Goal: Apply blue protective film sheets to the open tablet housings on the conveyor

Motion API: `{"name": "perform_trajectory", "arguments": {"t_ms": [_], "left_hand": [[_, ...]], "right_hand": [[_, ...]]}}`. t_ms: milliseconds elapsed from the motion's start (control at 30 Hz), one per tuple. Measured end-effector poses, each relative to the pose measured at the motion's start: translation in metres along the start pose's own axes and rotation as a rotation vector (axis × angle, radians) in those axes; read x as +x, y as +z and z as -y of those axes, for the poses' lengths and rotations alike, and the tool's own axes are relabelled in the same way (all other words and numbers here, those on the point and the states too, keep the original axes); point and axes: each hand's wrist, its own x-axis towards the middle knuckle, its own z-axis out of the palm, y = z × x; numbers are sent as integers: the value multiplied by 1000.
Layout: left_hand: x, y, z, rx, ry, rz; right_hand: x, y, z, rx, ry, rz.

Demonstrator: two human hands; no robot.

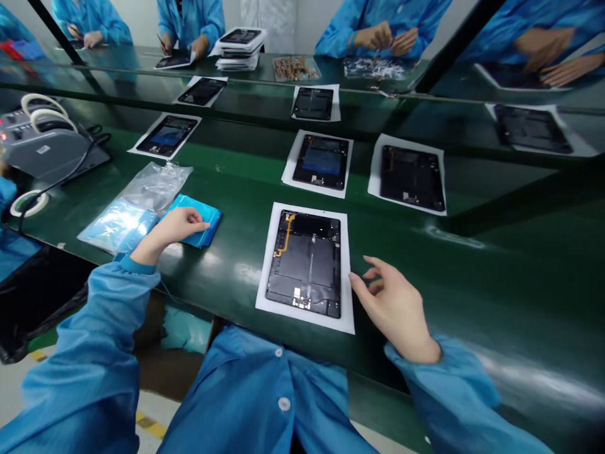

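A stack of blue film sheets (pixel 212 221) lies on the green bench, and my left hand (pixel 177 228) is over it. Thumb and forefinger there are pinched together; whether a sheet is between them I cannot make out. In front of me, an opened tablet housing (pixel 302 265) with an orange ribbon cable rests on a white sheet (pixel 347 309). My right hand (pixel 394 306) hovers by that sheet's right edge, fingers loosely curved and apart, with nothing in it.
A clear plastic bag (pixel 137 205) with blue sheets lies left of the stack. Behind it stand a grey machine (pixel 51 148) and tape rolls (pixel 29 203). More tablet housings (pixel 321 161) (pixel 411 176) on white sheets sit farther back. Co-workers' hands (pixel 385 38) work across the bench.
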Motion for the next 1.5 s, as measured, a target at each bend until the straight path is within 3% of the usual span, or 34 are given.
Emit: {"name": "perform_trajectory", "arguments": {"t_ms": [67, 167, 300, 400, 533, 600, 700, 767, 833, 900, 967, 1000, 1067, 1167, 1233, 1300, 1400, 1500], "left_hand": [[-1, -6, 3, -20, 23, 41], [-13, -11, -3, -13, 67, 6], [-56, 3, -39, -7, 172, -94], [-93, 24, -70, -116, 340, 8], [-115, 49, -89, -266, 462, 179], [-115, 57, -90, -277, 494, 209], [-111, 64, -91, -203, 596, 193], [-105, 64, -90, -150, 653, 122], [-92, 55, -86, -126, 651, -10], [-71, 39, -76, -124, 596, -222], [-47, 18, -64, -133, 524, -535], [-37, 8, -59, -139, 509, -656], [-23, -10, -51, -145, 515, -748], [-22, -21, -50, -136, 568, -678], [-30, -18, -53, -130, 585, -611], [-39, -10, -54, -151, 597, -577], [-47, 6, -53, -210, 622, -549], [-55, 18, -53, -235, 649, -495]], "right_hand": [[-8, 1, 13, 1, -84, -40], [-22, 15, 48, 169, -180, 85], [-31, 55, 103, 474, -231, 327], [-29, 84, 132, 664, -219, 448], [-30, 98, 138, 758, -190, 535], [-33, 96, 130, 798, -132, 552], [-34, 89, 115, 782, -37, 462], [-35, 81, 106, 730, 9, 361], [-42, 70, 102, 672, 81, 175], [-57, 63, 103, 596, 111, -25], [-82, 69, 111, 552, 0, 3], [-96, 80, 117, 552, -101, 127], [-124, 117, 131, 578, -265, 412], [-152, 197, 153, 559, -312, 655], [-158, 249, 165, 511, -273, 737], [-156, 286, 172, 475, -229, 784], [-153, 305, 177, 466, -212, 815], [-160, 274, 177, 510, -280, 851]]}}
